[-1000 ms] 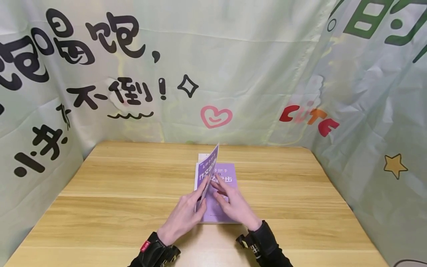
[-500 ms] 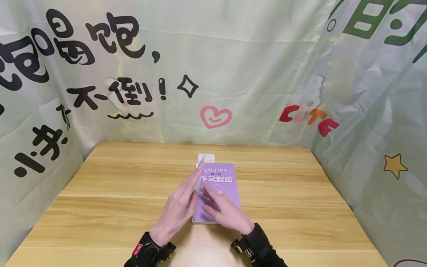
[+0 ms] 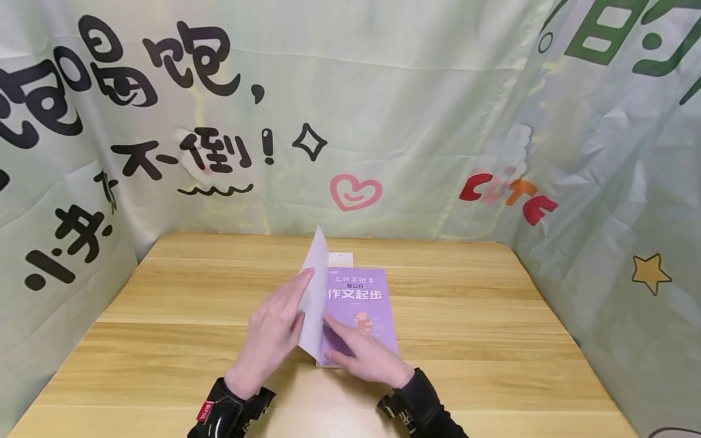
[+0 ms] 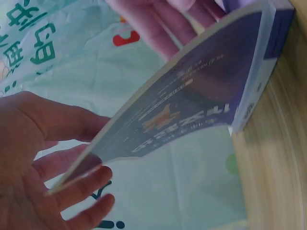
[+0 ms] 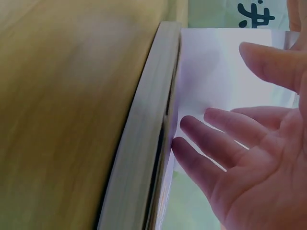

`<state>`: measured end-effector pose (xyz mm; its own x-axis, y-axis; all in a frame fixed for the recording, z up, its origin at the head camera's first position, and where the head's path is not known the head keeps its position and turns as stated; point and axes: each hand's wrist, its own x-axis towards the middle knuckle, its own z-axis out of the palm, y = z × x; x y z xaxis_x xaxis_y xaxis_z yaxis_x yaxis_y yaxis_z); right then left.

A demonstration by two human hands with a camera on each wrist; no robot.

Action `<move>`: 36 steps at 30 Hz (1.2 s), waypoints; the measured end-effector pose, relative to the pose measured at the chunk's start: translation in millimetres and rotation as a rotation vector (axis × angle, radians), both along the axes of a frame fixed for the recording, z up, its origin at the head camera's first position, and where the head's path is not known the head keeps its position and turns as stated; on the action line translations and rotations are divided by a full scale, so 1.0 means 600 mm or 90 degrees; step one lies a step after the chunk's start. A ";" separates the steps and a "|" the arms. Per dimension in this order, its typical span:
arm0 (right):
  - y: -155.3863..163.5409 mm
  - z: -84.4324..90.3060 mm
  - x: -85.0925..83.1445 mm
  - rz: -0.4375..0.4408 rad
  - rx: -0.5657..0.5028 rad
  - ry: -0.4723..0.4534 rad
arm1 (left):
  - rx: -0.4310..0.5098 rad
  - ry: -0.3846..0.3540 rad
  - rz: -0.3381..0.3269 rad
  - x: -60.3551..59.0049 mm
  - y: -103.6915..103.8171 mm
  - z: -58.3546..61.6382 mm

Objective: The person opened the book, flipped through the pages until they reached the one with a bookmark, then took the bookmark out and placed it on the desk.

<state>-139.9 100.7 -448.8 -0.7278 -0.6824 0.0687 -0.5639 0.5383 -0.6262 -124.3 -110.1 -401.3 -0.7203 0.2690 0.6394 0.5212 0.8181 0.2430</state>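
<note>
A purple book (image 3: 378, 310) with white Chinese lettering lies on the wooden table. Its raised front cover (image 3: 313, 307) stands up along the left side, pale inner face toward the right. My left hand (image 3: 268, 331) holds this cover by its free edge, thumb on one face and fingers on the other, as the left wrist view shows. The cover's purple outside (image 4: 192, 96) faces the left wrist camera. My right hand (image 3: 364, 359) is spread over the lower left of the purple page beneath, fingertips near the fold. In the right wrist view its fingers (image 5: 211, 148) are extended close beside the page block (image 5: 139, 124).
A white card-like piece (image 3: 341, 260) shows past the book's far edge. Behind the wooden table (image 3: 465, 316) hangs a pale green printed cloth (image 3: 411, 121), which also encloses both sides.
The cover has swung leftward, from leaning over the page to showing its pale inner face. My left hand has moved left with it; my right hand has shifted slightly left and down.
</note>
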 end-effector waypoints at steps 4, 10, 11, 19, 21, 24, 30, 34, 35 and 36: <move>0.000 -0.004 0.002 0.005 0.024 0.009 | -0.025 -0.027 0.037 -0.002 -0.013 0.001; 0.001 -0.010 0.004 0.015 0.048 0.021 | -0.065 -0.066 0.078 -0.004 -0.025 -0.001; 0.002 -0.011 0.004 0.017 0.053 0.020 | -0.072 -0.070 0.084 -0.004 -0.027 -0.002; 0.010 -0.012 0.003 0.033 0.100 -0.005 | -0.099 -0.132 0.117 -0.007 -0.033 -0.015; 0.015 -0.012 0.000 0.038 0.104 -0.021 | -0.095 -0.153 0.117 -0.007 -0.034 -0.018; 0.024 -0.012 -0.006 0.038 0.106 -0.042 | -0.099 -0.179 0.114 -0.009 -0.032 -0.024; 0.052 -0.007 -0.021 0.027 0.103 -0.054 | -0.120 -0.236 0.082 -0.012 -0.024 -0.037; 0.073 -0.006 -0.032 0.015 0.091 -0.058 | -0.126 -0.274 0.044 -0.011 -0.016 -0.045; 0.078 -0.006 -0.034 0.010 0.089 -0.061 | -0.127 -0.284 0.033 -0.011 -0.014 -0.048; 0.082 -0.006 -0.036 0.005 0.087 -0.063 | -0.127 -0.292 0.023 -0.010 -0.012 -0.049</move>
